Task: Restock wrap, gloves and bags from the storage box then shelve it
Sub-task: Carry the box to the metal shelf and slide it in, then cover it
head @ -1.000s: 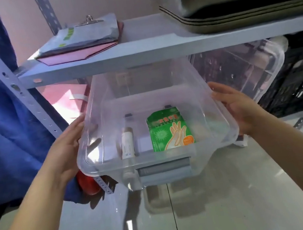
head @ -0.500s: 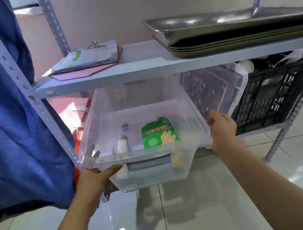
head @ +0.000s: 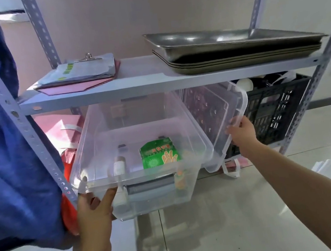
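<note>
A clear plastic storage box (head: 98,151) sits partly under the grey shelf (head: 155,83), its front end sticking out. Inside lie a green glove packet (head: 160,154) and a white roll (head: 119,166). My left hand (head: 94,212) grips the box's front left corner under the rim. My right hand (head: 240,132) holds the edge of the clear lid (head: 217,110), which leans upright against the box's right side. A grey latch handle (head: 150,185) is on the box front.
Stacked metal trays (head: 234,46) and a clipboard with papers (head: 77,71) lie on the shelf top. A black crate (head: 278,110) stands right of the lid. Blue cloth (head: 1,147) hangs at left by the perforated upright (head: 26,131). Red and pink bags (head: 68,159) sit behind; glossy tile floor below.
The box has gone further under the shelf. My left hand shifted from the side to the front corner. My right hand left the box's right rim and took the lid's edge.
</note>
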Available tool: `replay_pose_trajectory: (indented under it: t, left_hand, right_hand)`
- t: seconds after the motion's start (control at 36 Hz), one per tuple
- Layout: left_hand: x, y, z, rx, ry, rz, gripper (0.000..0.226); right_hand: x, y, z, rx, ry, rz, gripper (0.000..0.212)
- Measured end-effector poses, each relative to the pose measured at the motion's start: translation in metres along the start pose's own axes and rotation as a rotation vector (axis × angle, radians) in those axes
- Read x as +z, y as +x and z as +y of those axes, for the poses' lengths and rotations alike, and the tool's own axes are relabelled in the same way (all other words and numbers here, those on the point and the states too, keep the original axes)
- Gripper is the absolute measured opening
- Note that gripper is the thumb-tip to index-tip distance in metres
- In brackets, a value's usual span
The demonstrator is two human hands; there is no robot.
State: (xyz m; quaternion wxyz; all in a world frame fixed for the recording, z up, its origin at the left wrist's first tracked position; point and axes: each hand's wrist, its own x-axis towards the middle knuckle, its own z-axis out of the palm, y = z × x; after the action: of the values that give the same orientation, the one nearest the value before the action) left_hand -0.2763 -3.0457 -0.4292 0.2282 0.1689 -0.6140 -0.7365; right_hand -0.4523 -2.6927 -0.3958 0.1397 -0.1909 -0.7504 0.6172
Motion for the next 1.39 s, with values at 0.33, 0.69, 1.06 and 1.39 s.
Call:
replay_pose_trajectory:
  t: [0.33, 0.69, 1.06, 1.39]
  left_hand:
    - [0.012, 0.006, -0.008, 0.029, 0.008, 0.049, 0.060]
    - [0.034, -0.007, -0.003, -0.006, -0.057, 0.036, 0.040]
    - [0.105, -0.147, 0.011, -0.358, 0.269, -0.516, 0.037]
    - [0.243, -0.127, 0.103, -0.644, 0.143, -0.688, 0.045]
  right_hand:
    - [-0.049, -0.128, 0.027, -0.272, 0.138, -0.026, 0.030]
    - [-0.092, -0.204, 0.083, -0.122, 0.344, -0.010, 0.050]
    - [-0.148, -0.232, 0.071, -0.188, 0.193, -0.277, 0.065]
    - [-0.153, -0.246, 0.092, -0.251, 0.165, -0.291, 0.059]
